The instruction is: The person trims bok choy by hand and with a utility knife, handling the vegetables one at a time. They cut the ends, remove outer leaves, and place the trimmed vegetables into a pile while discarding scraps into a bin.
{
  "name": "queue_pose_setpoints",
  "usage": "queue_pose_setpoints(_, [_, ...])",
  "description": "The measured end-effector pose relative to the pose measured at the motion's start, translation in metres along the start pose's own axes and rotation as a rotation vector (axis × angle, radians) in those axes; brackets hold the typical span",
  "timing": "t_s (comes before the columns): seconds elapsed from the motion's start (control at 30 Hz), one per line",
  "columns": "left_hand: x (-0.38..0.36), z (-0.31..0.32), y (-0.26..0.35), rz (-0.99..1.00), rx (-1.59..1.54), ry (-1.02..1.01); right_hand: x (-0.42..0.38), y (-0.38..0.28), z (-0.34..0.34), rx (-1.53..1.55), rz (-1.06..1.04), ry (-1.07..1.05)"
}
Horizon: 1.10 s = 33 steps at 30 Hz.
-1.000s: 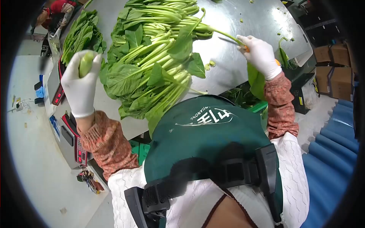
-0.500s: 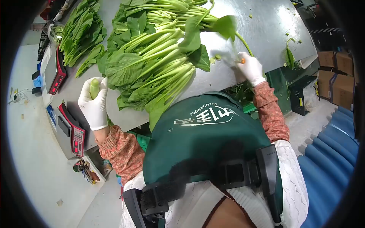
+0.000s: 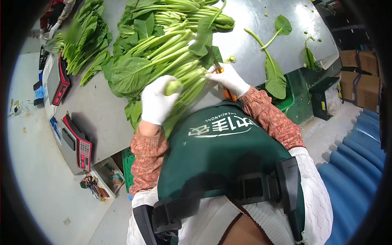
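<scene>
My left hand [image 3: 157, 100], in a white glove, is closed round a leafy green, with its pale cut stem end [image 3: 174, 87] showing above the fingers. My right hand [image 3: 230, 79], also gloved, grips an orange-handled knife [image 3: 230, 95]; its dark blade points up toward the stems and is partly hidden by leaves. Both hands are at the near edge of a large heap of leafy greens [image 3: 171, 53], the right one close to the stem ends. To the right, a loose stem with leaves [image 3: 275, 77] lies across the table edge.
The metal table [image 3: 245, 45] carries another pile of greens [image 3: 87, 32] at the left and small scraps at the right. Two red scales [image 3: 83, 149] stand along the left edge. Green crates sit below; cartons [image 3: 354, 87] stand at right. Another person's gloved hand [image 3: 54, 29] shows at top left.
My right hand has let go of the leafy stem, now lying at the right, and moved left to the heap with the knife. My left hand has moved right with its green.
</scene>
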State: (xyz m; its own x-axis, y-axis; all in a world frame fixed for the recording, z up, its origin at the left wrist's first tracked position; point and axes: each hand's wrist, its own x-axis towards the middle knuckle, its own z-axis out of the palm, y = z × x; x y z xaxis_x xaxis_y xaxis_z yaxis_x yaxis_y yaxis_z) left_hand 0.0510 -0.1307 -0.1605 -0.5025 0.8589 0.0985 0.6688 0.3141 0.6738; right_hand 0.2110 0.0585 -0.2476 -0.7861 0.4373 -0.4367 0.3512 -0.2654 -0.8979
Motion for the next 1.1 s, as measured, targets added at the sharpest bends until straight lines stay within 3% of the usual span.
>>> queue_pose_setpoints(0.17, [0.000, 0.039, 0.025, 0.193, 0.158, -0.017, -0.024, -0.030, 0.004, -0.058, -0.284, 0.091])
queue_pose_setpoints(0.2, [0.003, 0.040, 0.031, 0.196, 0.161, 0.023, -0.039, -0.059, 0.001, -0.024, -0.094, 0.058])
queue_pose_setpoints(0.3, [0.015, 0.038, 0.044, 0.214, 0.089, 0.108, -0.054, -0.082, -0.005, 0.064, -0.066, 0.094])
queue_pose_setpoints(0.33, [0.019, 0.037, 0.047, 0.221, 0.055, 0.132, -0.046, -0.069, -0.005, -0.104, -0.389, 0.164])
queue_pose_setpoints(0.37, [0.023, 0.036, 0.049, 0.220, 0.038, 0.133, -0.047, -0.059, -0.004, -0.188, -0.496, 0.274])
queue_pose_setpoints(0.43, [0.029, 0.034, 0.053, 0.222, 0.004, 0.129, -0.058, -0.065, -0.013, -0.721, -0.518, 0.360])
queue_pose_setpoints(0.53, [0.034, 0.031, 0.065, 0.248, -0.077, 0.104, -0.064, -0.071, -0.015, -0.776, -0.443, 0.324])
queue_pose_setpoints(0.63, [0.039, 0.022, 0.080, 0.243, -0.184, 0.012, -0.064, -0.072, -0.018, -0.727, -0.451, 0.340])
queue_pose_setpoints(0.67, [0.038, 0.019, 0.083, 0.249, -0.253, 0.004, -0.063, -0.065, -0.017, -0.570, -0.505, 0.377])
queue_pose_setpoints(0.73, [0.044, 0.011, 0.091, 0.257, -0.316, -0.046, -0.041, -0.033, -0.047, -0.594, -0.237, 0.456])
queue_pose_setpoints(0.8, [0.050, -0.005, 0.101, 0.226, -0.338, -0.031, -0.057, -0.050, -0.077, -0.386, -0.202, 0.605])
queue_pose_setpoints(0.83, [0.053, -0.012, 0.103, 0.131, -0.498, -0.005, -0.066, -0.059, -0.091, -0.278, -0.197, 0.681])
queue_pose_setpoints(0.9, [0.054, -0.038, 0.115, -0.094, -0.808, 0.092, -0.045, -0.019, -0.115, -0.097, -0.311, 0.750])
queue_pose_setpoints(1.0, [0.056, -0.067, 0.087, 0.003, -0.988, 0.143, -0.053, -0.043, -0.111, -0.129, -0.476, 0.930])
queue_pose_setpoints(1.03, [0.055, -0.072, 0.082, 0.058, -1.101, 0.169, -0.052, -0.045, -0.102, -0.056, -0.480, 0.886])
queue_pose_setpoints(1.07, [0.054, -0.076, 0.078, 0.045, -1.075, 0.247, -0.049, -0.044, -0.093, -0.156, -0.475, 0.787])
queue_pose_setpoints(1.1, [0.045, -0.088, 0.074, 0.082, -0.976, 0.201, -0.046, -0.041, -0.082, -0.256, -0.466, 0.692])
